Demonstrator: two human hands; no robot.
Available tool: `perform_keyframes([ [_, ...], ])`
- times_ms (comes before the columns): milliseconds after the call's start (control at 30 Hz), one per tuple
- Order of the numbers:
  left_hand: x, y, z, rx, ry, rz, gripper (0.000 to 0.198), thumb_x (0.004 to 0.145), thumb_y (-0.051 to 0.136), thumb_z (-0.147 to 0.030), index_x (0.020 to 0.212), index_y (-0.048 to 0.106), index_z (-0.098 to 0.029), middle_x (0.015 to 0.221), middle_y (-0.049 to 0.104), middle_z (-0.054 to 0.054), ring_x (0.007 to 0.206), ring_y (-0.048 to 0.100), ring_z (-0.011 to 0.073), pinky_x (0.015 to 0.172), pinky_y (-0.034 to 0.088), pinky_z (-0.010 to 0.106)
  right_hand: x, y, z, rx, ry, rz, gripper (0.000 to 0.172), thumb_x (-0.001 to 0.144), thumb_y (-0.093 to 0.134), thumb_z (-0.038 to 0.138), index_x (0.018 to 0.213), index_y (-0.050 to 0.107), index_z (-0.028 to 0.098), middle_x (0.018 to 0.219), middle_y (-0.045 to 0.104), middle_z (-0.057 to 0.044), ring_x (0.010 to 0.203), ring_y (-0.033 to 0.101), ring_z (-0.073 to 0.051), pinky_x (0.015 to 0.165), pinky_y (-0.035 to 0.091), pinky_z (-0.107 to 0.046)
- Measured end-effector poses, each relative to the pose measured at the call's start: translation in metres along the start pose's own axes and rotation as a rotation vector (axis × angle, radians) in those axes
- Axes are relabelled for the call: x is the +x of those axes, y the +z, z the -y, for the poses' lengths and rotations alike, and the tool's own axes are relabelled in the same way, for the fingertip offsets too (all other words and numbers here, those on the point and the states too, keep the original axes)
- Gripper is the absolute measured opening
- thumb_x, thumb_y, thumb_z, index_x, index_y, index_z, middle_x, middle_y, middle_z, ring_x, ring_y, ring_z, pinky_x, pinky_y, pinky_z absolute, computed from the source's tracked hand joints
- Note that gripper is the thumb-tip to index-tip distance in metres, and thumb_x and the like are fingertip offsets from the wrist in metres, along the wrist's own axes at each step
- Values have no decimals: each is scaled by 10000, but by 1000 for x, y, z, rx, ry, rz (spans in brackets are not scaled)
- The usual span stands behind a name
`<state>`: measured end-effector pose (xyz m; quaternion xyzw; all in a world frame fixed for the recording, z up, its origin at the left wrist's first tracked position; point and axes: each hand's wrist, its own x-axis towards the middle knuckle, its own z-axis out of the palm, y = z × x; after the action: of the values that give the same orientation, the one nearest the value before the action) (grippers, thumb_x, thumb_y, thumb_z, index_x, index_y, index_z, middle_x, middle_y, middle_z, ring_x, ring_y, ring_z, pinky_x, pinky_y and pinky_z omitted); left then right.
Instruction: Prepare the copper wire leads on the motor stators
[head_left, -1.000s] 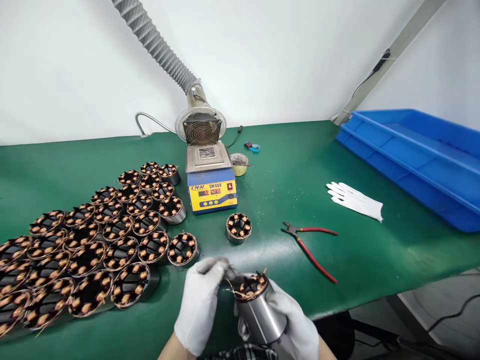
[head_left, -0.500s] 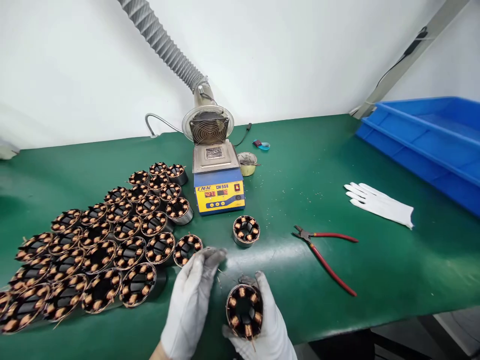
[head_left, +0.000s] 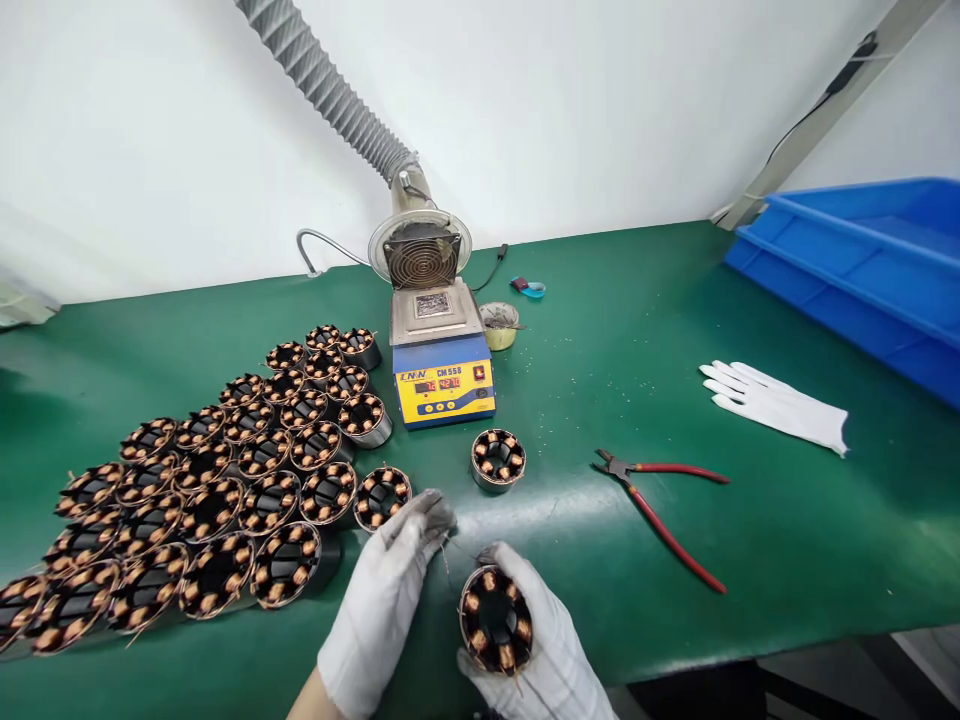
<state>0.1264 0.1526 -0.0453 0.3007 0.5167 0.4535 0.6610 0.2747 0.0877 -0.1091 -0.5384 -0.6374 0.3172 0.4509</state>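
Observation:
My right hand (head_left: 551, 640), in a white glove, is closed around a motor stator (head_left: 508, 650) with copper windings, its open ring tilted up toward me. My left hand (head_left: 390, 590), gloved too, has its fingers pinched together to the left of the stator. A thin wire (head_left: 447, 560) trails from the left fingertips; where its far end lies is hard to make out. Just behind the left fingers stands another stator (head_left: 382, 497) at the edge of the group. A lone stator (head_left: 498, 460) sits on the green mat beyond both hands.
Rows of stators (head_left: 210, 508) cover the left side. Behind stands a yellow and blue solder pot (head_left: 444, 385) beneath an extraction hose (head_left: 330, 95), beside a small cup (head_left: 501, 330). Red-handled cutters (head_left: 675, 535), a white glove (head_left: 780, 408) and a blue crate (head_left: 847, 270) are on the right.
The view has shifted slightly, moving the bench items right in the picture. Both hands keep nearly the same pose; the right still holds the stator, its upper fingers now nearer the rim.

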Motion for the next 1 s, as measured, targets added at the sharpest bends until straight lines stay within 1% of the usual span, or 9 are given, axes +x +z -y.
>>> perform_keyframes([
  [67, -4, 0, 3, 52, -47, 68, 459, 649, 761, -472, 1025, 669, -225, 1058, 697, 59, 1010, 608, 223, 915, 447, 328, -1, 1, 2, 68, 121, -3, 868, 558, 741, 211, 1348, 384, 177, 1144, 625, -150, 1003, 621, -361, 865, 519, -472],
  [200, -7, 13, -1, 99, -95, 16, 369, 576, 801, -359, 877, 712, -165, 855, 738, 63, 830, 652, 227, 803, 504, 341, 0, 0, 10, 179, 264, -14, 940, 561, 715, 180, 1410, 312, 188, 1073, 664, -116, 969, 631, -362, 850, 522, -475],
  [267, -5, 19, -5, 76, -127, -41, 326, 529, 801, -337, 783, 715, -151, 746, 731, 55, 728, 647, 211, 720, 514, 325, 2, -1, 14, 163, 250, 5, 966, 565, 711, 160, 1427, 276, 188, 1061, 669, -117, 947, 637, -360, 834, 529, -473],
  [433, -1, 24, -10, 167, -141, 84, 129, 528, 711, -217, 639, 698, -154, 623, 680, 15, 621, 598, 167, 602, 478, 261, 4, -1, 18, 74, 185, 75, 1045, 595, 670, 117, 1462, 92, 200, 1088, 657, -113, 939, 644, -328, 814, 537, -453],
  [567, -4, 23, -1, 156, -102, 43, 82, 556, 679, -230, 604, 667, -165, 606, 675, 11, 612, 609, 175, 592, 486, 269, 7, -2, 19, 80, 194, 108, 1052, 601, 657, 116, 1459, 50, 168, 1104, 654, -119, 975, 639, -319, 842, 531, -434],
  [700, -8, 23, 3, 208, -55, -12, 129, 587, 685, -243, 695, 661, -175, 696, 708, 24, 690, 638, 203, 660, 503, 301, 7, -6, 18, 137, 192, 153, 1003, 636, 642, 148, 1450, 56, 154, 1120, 648, -142, 1004, 635, -318, 851, 529, -435],
  [800, -5, 26, -3, 257, -55, 63, 330, 539, 718, -158, 867, 682, -161, 842, 726, 49, 813, 644, 227, 742, 494, 314, 4, -4, 16, 138, 232, 126, 990, 630, 642, 158, 1439, 72, 157, 1195, 602, -173, 1060, 610, -322, 879, 515, -446],
  [900, 2, 33, -7, 169, -121, 114, 135, 523, 710, -166, 653, 693, -131, 652, 696, 46, 652, 622, 196, 649, 482, 297, 1, -1, 12, 101, 254, 135, 997, 620, 660, 186, 1429, 79, 137, 1232, 577, -200, 1105, 584, -333, 895, 510, -449],
  [1000, 6, 35, -5, 65, -95, -1, 150, 506, 745, -246, 561, 654, -140, 567, 663, 29, 572, 603, 175, 605, 483, 295, -1, 0, 9, 35, 213, 96, 970, 604, 669, 179, 1409, 129, 140, 1231, 578, -199, 1091, 593, -332, 888, 520, -441],
])
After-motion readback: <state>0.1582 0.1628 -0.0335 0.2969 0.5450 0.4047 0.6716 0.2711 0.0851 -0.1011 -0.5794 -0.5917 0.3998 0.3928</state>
